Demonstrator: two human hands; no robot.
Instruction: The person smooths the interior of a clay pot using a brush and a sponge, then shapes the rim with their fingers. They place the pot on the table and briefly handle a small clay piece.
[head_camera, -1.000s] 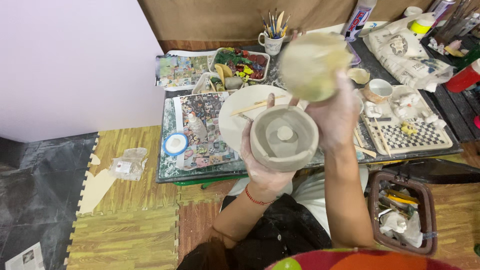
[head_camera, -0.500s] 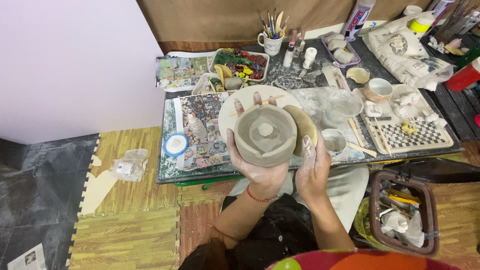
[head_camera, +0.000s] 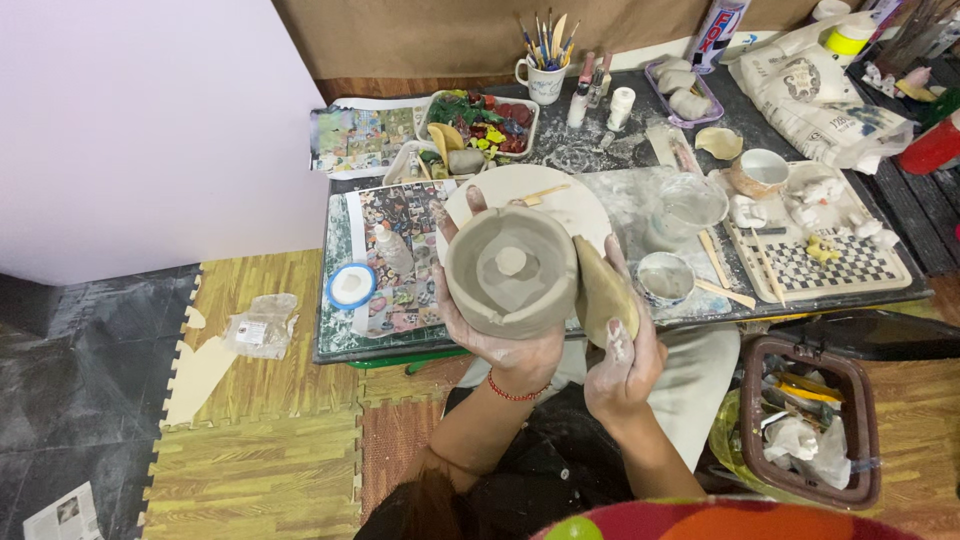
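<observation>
Both hands are busy in the head view: the left hand (head_camera: 505, 340) cups the grey clay bowl (head_camera: 511, 271) from below, fingers wrapped round its wall, above the round white board (head_camera: 585, 205). A second ago the right hand (head_camera: 625, 345) held its yellowish sponge (head_camera: 603, 292) high; now, fingers closed on it, it presses the sponge against the bowl's right side, so wiping the wall appears under way.

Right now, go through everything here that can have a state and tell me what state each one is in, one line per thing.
clay bowl: unfired grey, upright, cupped from below.
left hand: holding the clay bowl.
right hand: gripping a flat tan sponge.
tan sponge: pressed against the bowl's outer wall.
white round board: flat on the table, one wooden tool on it.
brush mug: upright, full of brushes.
brown basket: on the floor, holding crumpled scraps.
</observation>
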